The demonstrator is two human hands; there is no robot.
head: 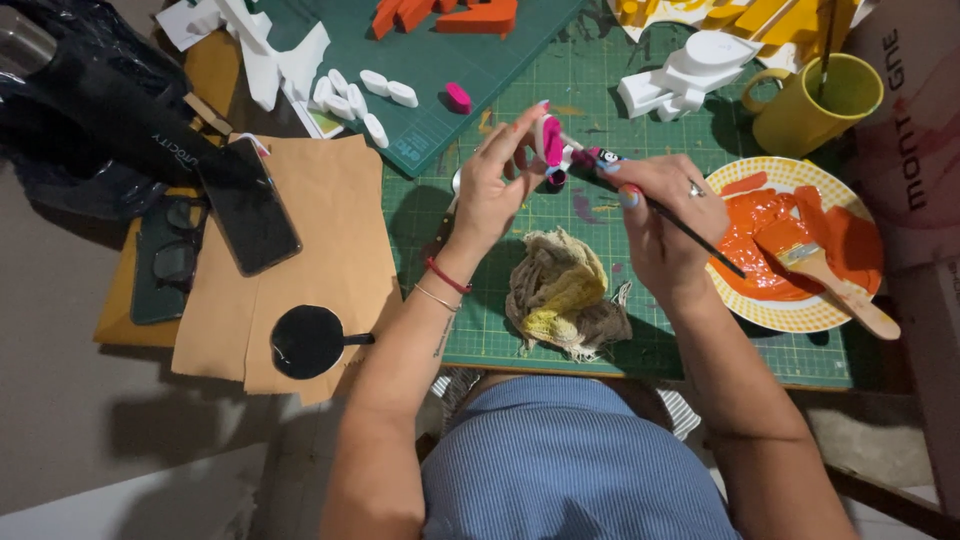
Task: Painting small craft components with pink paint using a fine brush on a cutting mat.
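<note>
The left hand (490, 190) pinches a small pink piece (549, 140) with its fingertips, lifting it above the green mat (640, 330) so paint can reach it. The piece stands long-way up, tipped a little left. The right hand (660, 215) grips a thin brush (700, 240), tip pointing left at the piece.

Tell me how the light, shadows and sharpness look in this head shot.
Head view: light is bright and even over the green mat; the yellow mug and left hand throw soft shadows leftward. The phone screen is dark with only a faint sheen. The right hand and thin brush look slightly soft; the edges bow a little, as with a wide lens.
</note>
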